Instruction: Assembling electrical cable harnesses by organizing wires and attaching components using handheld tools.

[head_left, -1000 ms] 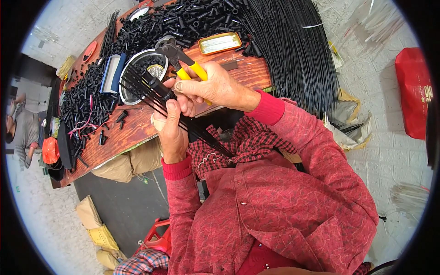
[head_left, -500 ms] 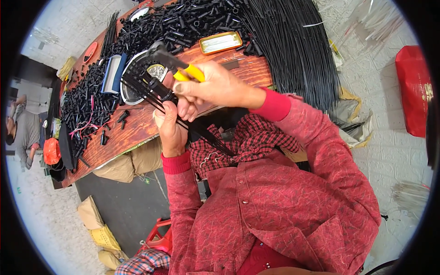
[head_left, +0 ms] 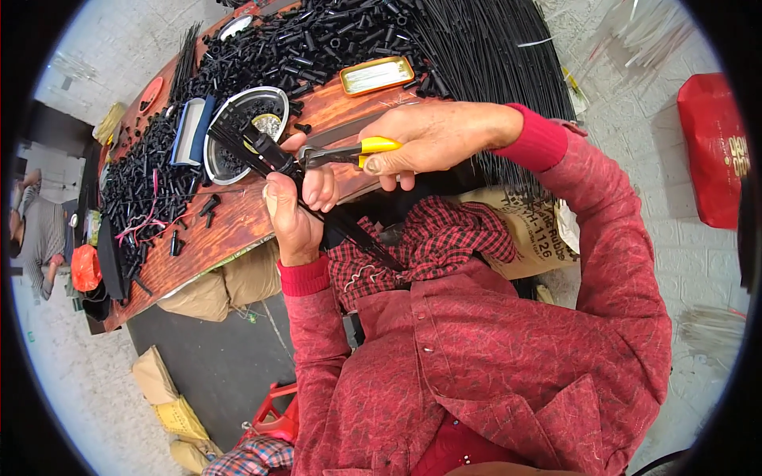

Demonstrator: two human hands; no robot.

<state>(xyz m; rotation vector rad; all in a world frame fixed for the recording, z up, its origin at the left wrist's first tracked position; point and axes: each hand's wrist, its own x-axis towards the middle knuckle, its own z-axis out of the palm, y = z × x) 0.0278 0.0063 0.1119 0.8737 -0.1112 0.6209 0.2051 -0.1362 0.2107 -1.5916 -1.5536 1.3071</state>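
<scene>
In front of me, my left hand (head_left: 292,218) is closed around a slanting bundle of thin black rods (head_left: 357,236). A short black cylindrical piece (head_left: 274,152) sits on the rods near its fingers. My right hand (head_left: 432,136) grips a pair of pliers (head_left: 379,146) with yellow handles. The dark jaws point left and reach the rods by the left fingertips; I cannot tell whether they are clamped on anything. Just beyond the left hand is a pale-rimmed bowl (head_left: 213,166) of small dark parts, with a round tin of shiny metal bits (head_left: 267,124) in it.
Heaps of black tubular parts (head_left: 294,47) cover much of the reddish wooden table (head_left: 218,238). Long black rods (head_left: 508,87) lie at the far right. A yellow-rimmed tray (head_left: 377,77) and a blue-and-white box (head_left: 190,131) stand among them. Another person (head_left: 44,230) is at the far left.
My right hand has swung right and turned, bringing the pliers from above the bowl down to the rods. The left hand still holds the bundle in nearly the same place.
</scene>
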